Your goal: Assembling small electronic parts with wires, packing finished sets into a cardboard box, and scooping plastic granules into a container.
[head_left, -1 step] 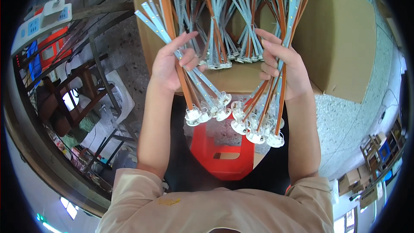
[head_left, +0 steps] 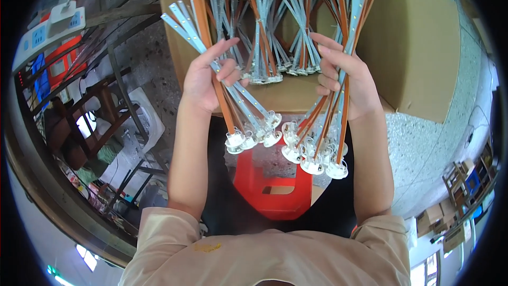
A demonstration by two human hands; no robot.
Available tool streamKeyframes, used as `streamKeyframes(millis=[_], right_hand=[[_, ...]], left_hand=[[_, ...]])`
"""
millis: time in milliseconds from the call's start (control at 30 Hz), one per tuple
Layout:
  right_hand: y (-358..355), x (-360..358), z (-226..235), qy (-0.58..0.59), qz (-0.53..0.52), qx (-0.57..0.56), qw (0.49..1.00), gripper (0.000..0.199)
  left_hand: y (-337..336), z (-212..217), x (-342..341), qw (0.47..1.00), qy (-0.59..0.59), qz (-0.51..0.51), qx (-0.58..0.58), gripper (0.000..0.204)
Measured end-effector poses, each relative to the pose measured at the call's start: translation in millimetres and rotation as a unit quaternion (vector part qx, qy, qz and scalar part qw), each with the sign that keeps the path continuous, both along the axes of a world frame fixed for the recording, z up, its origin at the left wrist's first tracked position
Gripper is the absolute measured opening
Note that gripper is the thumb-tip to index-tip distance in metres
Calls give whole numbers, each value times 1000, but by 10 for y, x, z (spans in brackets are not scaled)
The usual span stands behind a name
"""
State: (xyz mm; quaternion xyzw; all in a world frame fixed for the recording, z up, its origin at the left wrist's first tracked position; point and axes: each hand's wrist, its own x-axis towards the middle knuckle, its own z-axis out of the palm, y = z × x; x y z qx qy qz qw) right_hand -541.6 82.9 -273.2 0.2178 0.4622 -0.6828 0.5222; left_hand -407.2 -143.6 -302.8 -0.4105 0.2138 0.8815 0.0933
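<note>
grasping the left bundle [head_left: 223,103] of strips, we curl our left hand's [head_left: 209,77] fingers around its middle; our right hand's [head_left: 352,74] fingers clasp the right bundle [head_left: 335,107] likewise. both cross the near edge of the cardboard box [head_left: 264,107], round white ends toward us. more bundles [head_left: 260,37] sit inside; we see a red stool [head_left: 280,207] below, between our legs.

From the wearer's head, the left of two side-by-side fisheye cameras looks steeply down over the beige short-sleeved shirt [head_left: 264,257]. It takes in, close up, the left bare hand [head_left: 203,79] and right bare hand [head_left: 357,82], above the near edge of the open brown cardboard box [head_left: 381,53]; straight edges curve toward the dark rim.
</note>
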Motion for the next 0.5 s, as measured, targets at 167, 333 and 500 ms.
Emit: streamKeyframes(millis=[167, 333, 500], right_hand=[[56, 0, -19, 9, 6, -20, 1000, 72], [228, -162, 26, 26, -53, -20, 998, 41], [394, -235, -12, 19, -81, -14, 996, 24]], left_hand=[[36, -6, -6, 1000, -6, 1, -15, 36], [22, -11, -14, 999, -17, -3, -37, 44], [47, -24, -17, 998, -30, -4, -52, 43]])
